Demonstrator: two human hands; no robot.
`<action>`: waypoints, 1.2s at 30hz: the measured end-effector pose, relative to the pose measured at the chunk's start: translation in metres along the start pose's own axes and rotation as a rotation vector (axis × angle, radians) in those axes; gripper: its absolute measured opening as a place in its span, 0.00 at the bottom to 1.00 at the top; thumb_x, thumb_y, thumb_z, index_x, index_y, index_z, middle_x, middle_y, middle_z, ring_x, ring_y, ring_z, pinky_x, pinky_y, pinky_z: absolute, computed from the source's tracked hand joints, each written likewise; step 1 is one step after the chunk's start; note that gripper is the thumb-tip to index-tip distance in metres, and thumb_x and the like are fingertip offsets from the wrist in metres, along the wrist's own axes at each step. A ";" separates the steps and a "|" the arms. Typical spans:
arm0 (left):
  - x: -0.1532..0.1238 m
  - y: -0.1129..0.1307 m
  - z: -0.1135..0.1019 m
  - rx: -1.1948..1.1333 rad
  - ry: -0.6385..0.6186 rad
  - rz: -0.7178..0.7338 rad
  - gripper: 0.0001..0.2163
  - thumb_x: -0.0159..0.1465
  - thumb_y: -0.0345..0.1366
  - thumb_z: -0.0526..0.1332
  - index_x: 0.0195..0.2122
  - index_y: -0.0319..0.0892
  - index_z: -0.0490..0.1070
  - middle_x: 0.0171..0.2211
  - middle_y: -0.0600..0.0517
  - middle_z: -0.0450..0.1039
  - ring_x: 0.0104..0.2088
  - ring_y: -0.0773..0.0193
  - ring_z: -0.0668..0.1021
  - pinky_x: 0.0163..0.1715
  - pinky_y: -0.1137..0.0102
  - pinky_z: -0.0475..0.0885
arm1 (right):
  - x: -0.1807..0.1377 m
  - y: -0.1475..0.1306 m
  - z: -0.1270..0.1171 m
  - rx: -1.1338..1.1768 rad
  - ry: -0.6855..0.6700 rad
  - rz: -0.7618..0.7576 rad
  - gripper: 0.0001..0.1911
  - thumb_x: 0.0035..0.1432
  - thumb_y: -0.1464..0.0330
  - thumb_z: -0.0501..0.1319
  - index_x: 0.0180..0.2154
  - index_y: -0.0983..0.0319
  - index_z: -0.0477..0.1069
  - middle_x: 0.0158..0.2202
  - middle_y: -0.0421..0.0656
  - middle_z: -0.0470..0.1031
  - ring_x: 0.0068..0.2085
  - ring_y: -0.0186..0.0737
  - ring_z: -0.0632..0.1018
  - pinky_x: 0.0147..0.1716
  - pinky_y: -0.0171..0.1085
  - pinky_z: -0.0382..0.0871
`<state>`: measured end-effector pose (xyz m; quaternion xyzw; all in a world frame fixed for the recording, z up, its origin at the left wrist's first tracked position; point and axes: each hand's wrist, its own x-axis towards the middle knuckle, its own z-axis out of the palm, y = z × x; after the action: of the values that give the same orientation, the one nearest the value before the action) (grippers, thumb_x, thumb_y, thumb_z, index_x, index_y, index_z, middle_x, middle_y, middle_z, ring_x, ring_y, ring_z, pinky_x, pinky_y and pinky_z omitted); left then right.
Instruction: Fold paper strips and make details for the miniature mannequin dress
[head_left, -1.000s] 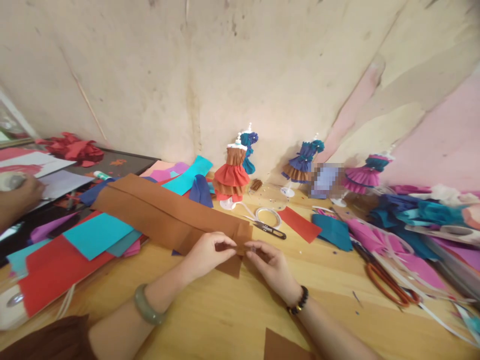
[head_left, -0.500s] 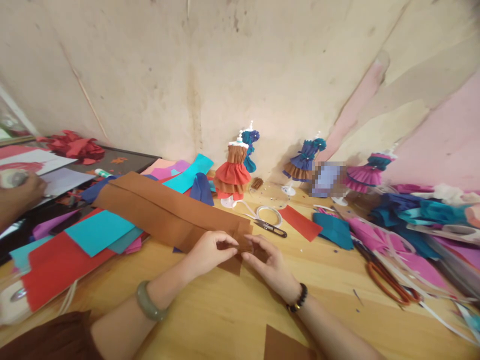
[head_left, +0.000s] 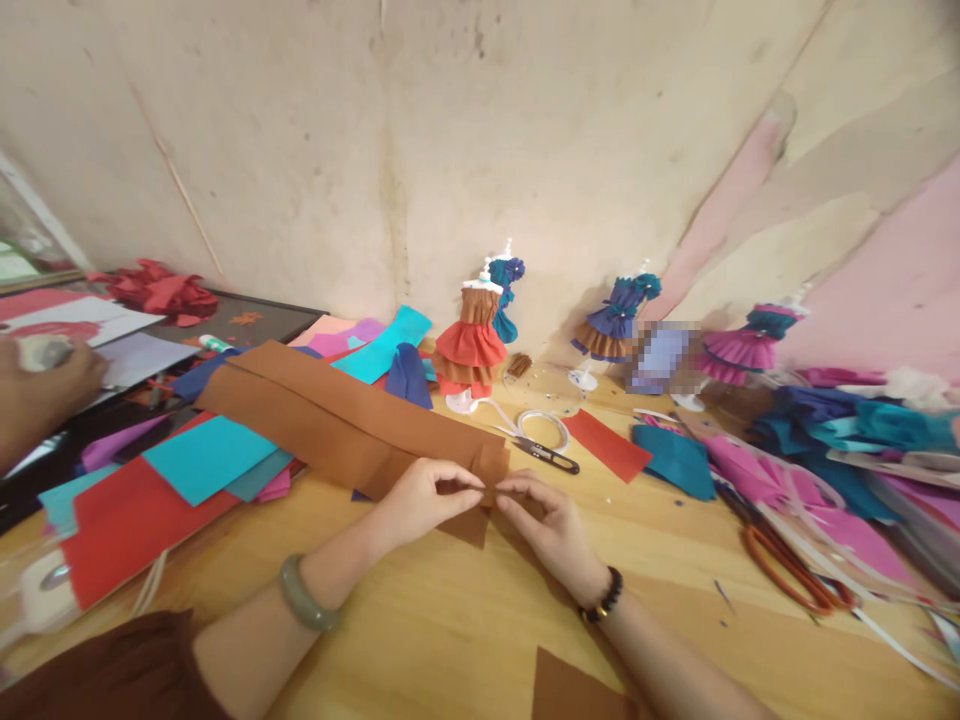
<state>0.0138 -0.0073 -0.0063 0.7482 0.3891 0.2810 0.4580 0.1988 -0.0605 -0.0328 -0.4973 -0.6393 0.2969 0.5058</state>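
Note:
My left hand [head_left: 426, 502], with a green bangle at the wrist, pinches thumb to fingertips over the middle of the table. Opposite it, my right hand [head_left: 553, 525] makes the same pinch, a dark bead bracelet below it. Between the two sets of fingertips is a small piece of brown paper [head_left: 489, 493], mostly covered by the fingers. Just behind the hands lie long brown paper strips [head_left: 330, 410], stretching to the left. Part of another brown sheet [head_left: 472, 528] shows under the fingers. One more brown piece [head_left: 574, 690] is at the bottom edge.
Black thread snips [head_left: 551, 457] and a white cord coil [head_left: 544, 430] lie beyond my hands. Several small dress forms, one in a red and brown dress [head_left: 471, 340], stand by the wall. Orange-handled scissors [head_left: 795, 575] are at right. Another person's hand [head_left: 52, 400] holds something at far left.
My fingertips have drawn closer together around the small brown piece. The whole view has shifted slightly, and the other person's hand at left shows more.

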 end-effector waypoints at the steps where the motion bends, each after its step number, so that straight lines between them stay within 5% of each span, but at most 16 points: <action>1: 0.000 0.000 0.000 0.002 0.002 0.003 0.10 0.55 0.37 0.61 0.34 0.39 0.77 0.34 0.49 0.79 0.36 0.60 0.78 0.38 0.70 0.70 | 0.000 0.000 0.001 0.007 -0.009 0.008 0.09 0.53 0.64 0.62 0.36 0.60 0.74 0.37 0.46 0.75 0.40 0.42 0.75 0.43 0.41 0.69; 36: 0.003 -0.008 -0.003 -0.176 -0.019 -0.096 0.10 0.54 0.34 0.62 0.37 0.38 0.76 0.36 0.47 0.79 0.38 0.59 0.79 0.40 0.68 0.71 | -0.003 0.009 0.001 0.132 0.012 0.157 0.13 0.50 0.60 0.64 0.35 0.61 0.76 0.33 0.45 0.80 0.35 0.44 0.79 0.37 0.41 0.74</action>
<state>0.0104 -0.0006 -0.0123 0.6882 0.3941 0.2846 0.5386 0.2010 -0.0601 -0.0418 -0.5131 -0.5743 0.3740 0.5167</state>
